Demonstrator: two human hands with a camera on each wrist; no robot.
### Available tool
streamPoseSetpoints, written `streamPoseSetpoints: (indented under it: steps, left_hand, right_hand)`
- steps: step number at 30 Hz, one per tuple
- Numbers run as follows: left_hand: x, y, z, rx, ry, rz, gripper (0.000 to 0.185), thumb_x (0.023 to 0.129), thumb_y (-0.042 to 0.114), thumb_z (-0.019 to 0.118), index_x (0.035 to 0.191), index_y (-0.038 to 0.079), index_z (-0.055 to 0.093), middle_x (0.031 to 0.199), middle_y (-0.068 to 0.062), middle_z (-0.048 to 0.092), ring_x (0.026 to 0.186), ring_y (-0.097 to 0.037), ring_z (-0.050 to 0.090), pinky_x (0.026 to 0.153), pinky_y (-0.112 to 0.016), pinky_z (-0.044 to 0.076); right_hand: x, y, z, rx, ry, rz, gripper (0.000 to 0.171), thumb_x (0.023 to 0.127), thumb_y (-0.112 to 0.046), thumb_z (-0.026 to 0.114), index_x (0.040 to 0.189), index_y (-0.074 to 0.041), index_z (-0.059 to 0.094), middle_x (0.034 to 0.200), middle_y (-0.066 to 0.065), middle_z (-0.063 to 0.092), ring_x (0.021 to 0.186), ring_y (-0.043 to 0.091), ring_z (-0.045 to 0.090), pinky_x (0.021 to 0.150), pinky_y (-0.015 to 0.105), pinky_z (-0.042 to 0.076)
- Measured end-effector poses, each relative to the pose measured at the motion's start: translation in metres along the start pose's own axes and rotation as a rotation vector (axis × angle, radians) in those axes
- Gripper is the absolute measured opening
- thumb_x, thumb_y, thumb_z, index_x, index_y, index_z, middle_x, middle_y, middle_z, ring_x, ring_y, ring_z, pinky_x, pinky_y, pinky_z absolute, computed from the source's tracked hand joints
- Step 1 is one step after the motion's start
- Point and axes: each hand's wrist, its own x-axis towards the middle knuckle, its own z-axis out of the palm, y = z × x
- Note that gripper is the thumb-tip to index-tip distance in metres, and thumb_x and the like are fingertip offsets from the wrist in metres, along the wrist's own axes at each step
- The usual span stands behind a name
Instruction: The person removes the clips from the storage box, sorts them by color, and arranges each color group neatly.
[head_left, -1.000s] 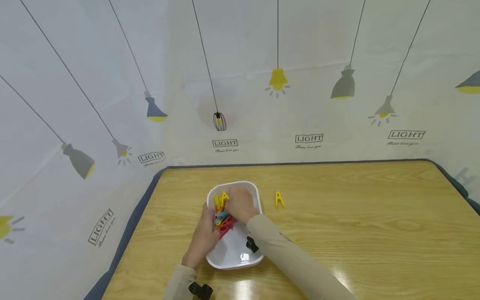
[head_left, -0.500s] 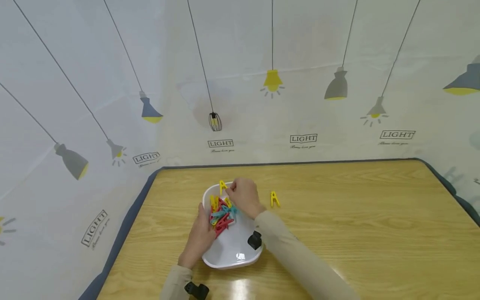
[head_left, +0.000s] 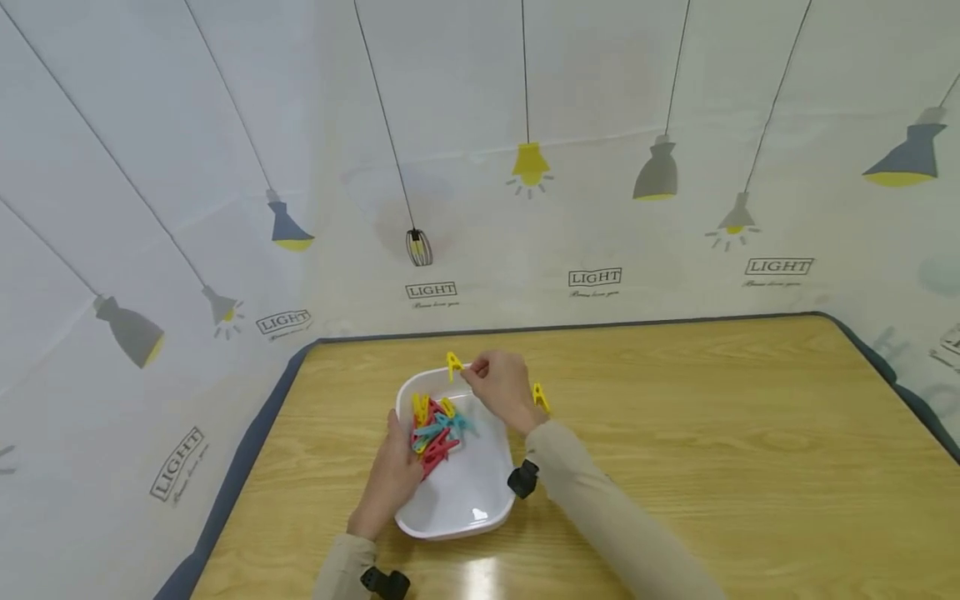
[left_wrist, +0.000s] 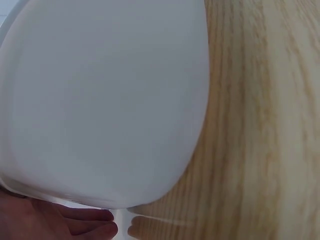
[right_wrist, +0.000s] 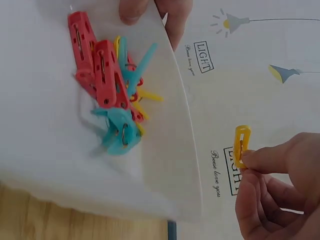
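Observation:
My right hand pinches a yellow clothespin between thumb and index finger, held over the far rim of a white plastic tub. In the right wrist view that clothespin stands out from the fingertips. Along the tub's left side my left hand grips the wall, thumb over the rim and fingers outside. Inside, against the left wall, lies a heap of red clothespins, teal clothespins and yellow clothespins. The left wrist view is mostly filled by the tub's outer wall.
Another yellow clothespin lies on the wooden table, just right of the tub and partly behind the right wrist. A pale wall covering printed with hanging lamps rises behind the table's dark-edged back.
My right hand has come up out of the heap with a yellow clothespin and moved toward the far rim. The left hand keeps its grip on the tub.

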Motion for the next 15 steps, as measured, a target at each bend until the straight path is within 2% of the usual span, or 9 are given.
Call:
streamPoseSetpoints:
  steps: [6, 15]
  left_hand:
    - [-0.001, -0.001, 0.000, -0.016, -0.036, -0.058, 0.085, 0.088, -0.012, 0.046, 0.158, -0.010, -0.002, 0.163, -0.033, 0.018, 0.149, -0.047, 0.025, 0.119, -0.061, 0.026]
    - [-0.001, 0.002, -0.001, -0.021, -0.049, -0.036, 0.084, 0.088, -0.011, 0.045, 0.157, -0.011, -0.003, 0.163, -0.034, 0.016, 0.149, -0.047, 0.024, 0.119, -0.061, 0.026]
  right_hand:
    - [-0.004, 0.013, -0.014, 0.035, 0.017, 0.017, 0.015, 0.092, -0.017, 0.073, 0.085, -0.004, 0.073, 0.077, 0.006, 0.071, 0.065, 0.013, 0.060, 0.056, 0.022, 0.050]
    - [-0.008, 0.040, -0.037, 0.005, 0.084, 0.034, 0.015, 0.090, -0.016, 0.075, 0.079, -0.007, 0.071, 0.071, 0.004, 0.068, 0.061, 0.012, 0.056, 0.054, 0.021, 0.046]
